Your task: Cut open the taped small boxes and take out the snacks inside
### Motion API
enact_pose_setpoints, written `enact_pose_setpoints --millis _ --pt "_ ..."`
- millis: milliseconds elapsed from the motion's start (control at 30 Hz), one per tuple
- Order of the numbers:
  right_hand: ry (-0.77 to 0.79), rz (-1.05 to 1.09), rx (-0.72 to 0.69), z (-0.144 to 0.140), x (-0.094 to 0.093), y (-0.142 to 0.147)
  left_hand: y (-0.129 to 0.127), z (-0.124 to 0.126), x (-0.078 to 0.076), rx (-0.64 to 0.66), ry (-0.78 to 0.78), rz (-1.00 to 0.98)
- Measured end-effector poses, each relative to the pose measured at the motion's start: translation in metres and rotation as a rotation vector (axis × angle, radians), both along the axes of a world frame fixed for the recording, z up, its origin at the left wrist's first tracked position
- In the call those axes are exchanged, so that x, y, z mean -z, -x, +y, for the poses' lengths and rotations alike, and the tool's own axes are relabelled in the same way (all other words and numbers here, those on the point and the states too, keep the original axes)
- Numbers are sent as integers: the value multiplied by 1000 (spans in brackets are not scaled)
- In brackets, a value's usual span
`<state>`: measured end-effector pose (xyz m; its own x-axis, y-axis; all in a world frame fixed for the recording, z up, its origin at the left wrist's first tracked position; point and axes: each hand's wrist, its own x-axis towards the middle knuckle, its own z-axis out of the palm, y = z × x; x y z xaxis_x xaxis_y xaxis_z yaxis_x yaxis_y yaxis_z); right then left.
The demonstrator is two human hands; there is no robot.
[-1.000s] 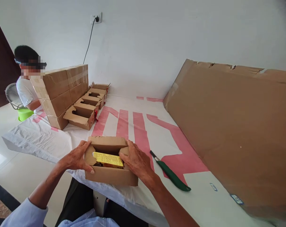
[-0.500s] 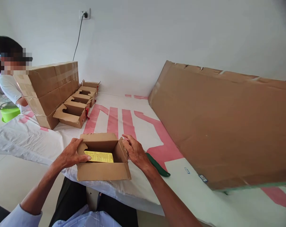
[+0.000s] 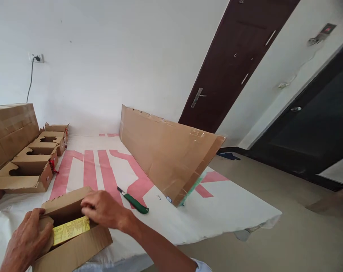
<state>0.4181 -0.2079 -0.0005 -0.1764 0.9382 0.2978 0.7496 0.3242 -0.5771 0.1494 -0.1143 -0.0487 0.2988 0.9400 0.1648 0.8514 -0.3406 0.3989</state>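
An open cardboard box (image 3: 75, 252) stands at the table's near left edge, turned at a slant. Inside it lies a yellow printed carton (image 3: 71, 229). My left hand (image 3: 28, 240) grips the box's left end, thumb over the end flap. At the opposite end is my right hand (image 3: 105, 209), its fingers curled above the rim; what they hold, if anything, is hidden. A knife with a green handle (image 3: 136, 204) lies on the cloth beyond my right wrist.
Several open boxes (image 3: 24, 172) stand in a row at the left, beside stacked closed cartons (image 3: 14, 126). A large cardboard sheet (image 3: 160, 151) leans upright across the table. Red-printed white cloth (image 3: 217, 211) covers the table. Behind are a brown door (image 3: 230, 56) and a wall socket (image 3: 37, 58).
The view has swung right, bringing the doors and floor into sight and the co-worker out. My right hand's fingers have curled in over the box's right end; the left still holds its end.
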Motion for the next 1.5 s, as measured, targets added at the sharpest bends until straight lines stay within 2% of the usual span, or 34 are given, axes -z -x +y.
enact_pose_setpoints --millis 100,200,267,333,433,500,567,733,933,1067,1233,1367,1500 --pt "165 -321 -175 16 1 24 10 10 9 31 26 -38" --pt "260 -577 -241 35 -2 34 19 28 23 37 57 -34" --pt "284 -671 -287 42 -7 35 20 34 28 58 77 -2" --pt "293 -717 -321 42 -8 36 17 28 25 90 55 7" --pt "226 -716 -302 31 -2 36 7 1 13 96 -15 -49" --pt "181 -662 -281 24 5 33 1 -14 7 115 -65 -154" --pt "192 -562 -305 19 12 28 3 -24 6 196 -72 -256" --pt "152 -100 -222 7 15 12 26 -37 14 407 179 -355" --pt "212 447 -76 4 3 -5 32 -32 10 418 208 -333" --pt "183 680 -32 19 -8 -14 31 -29 -5 369 166 -317" --pt "121 874 -73 40 -23 -16 20 -34 -37 417 97 -478" --pt "148 910 -134 53 -42 -15 9 -33 -57 402 175 -696" --pt "211 854 -254 66 -63 -12 1 -26 -66 349 332 -923"
